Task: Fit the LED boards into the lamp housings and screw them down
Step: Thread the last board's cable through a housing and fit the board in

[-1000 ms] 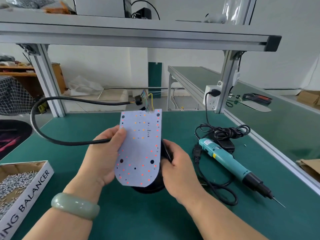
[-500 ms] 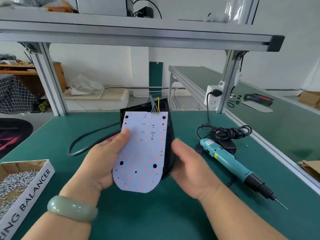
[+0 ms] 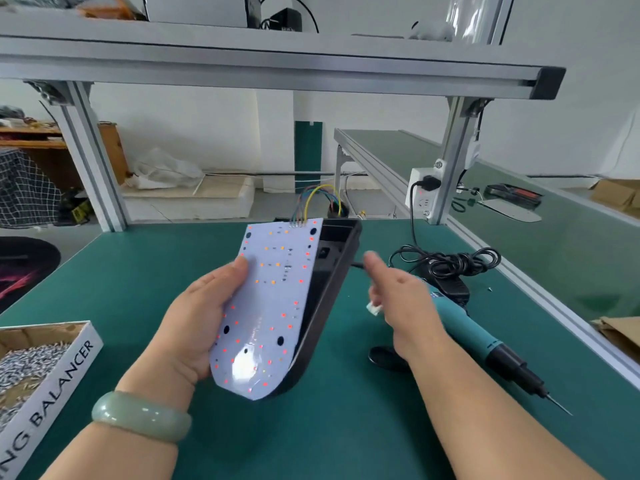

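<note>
White board (image 3: 273,306), thin: I judge it light, stiff, LEDs fragile, best held by bare edges. My left hand (image 3: 197,320) grips its left edge, thumb on the face, above the table (image 3: 138,271); the black housing (image 3: 332,271) leans behind it. My right hand (image 3: 405,299), just right of the housing, is blurred; open or closed, I cannot tell.

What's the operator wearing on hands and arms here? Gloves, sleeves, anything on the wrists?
No gloves: left hand and right hand are bare. No sleeves on either forearm in view. A smooth, rounded pale-green bangle sits on the left wrist; nothing shows on the right wrist.
</note>
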Action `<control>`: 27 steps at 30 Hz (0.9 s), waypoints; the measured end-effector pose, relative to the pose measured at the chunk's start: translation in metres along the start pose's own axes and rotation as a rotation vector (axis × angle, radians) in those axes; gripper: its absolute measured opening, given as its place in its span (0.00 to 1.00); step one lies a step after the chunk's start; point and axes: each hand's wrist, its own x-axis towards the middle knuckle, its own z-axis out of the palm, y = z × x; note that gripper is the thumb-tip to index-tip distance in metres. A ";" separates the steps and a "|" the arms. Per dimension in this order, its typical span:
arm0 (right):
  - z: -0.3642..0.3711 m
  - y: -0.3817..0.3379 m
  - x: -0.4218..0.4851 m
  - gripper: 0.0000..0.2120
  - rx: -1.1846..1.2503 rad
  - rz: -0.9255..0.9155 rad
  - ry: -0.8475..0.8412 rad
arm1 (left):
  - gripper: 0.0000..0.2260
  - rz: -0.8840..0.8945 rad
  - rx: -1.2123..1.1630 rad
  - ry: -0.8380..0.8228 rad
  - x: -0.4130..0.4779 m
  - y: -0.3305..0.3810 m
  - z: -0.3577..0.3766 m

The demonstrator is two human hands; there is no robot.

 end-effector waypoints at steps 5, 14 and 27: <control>-0.029 -0.005 0.009 0.15 0.484 0.096 0.378 | 0.13 -0.062 0.012 0.125 0.005 0.003 -0.019; -0.048 0.005 0.016 0.13 0.003 -0.345 0.701 | 0.19 -0.041 -0.049 0.332 0.008 0.008 -0.037; 0.048 0.007 -0.033 0.18 0.245 -0.183 -0.612 | 0.23 -0.055 0.075 0.047 0.004 -0.008 -0.005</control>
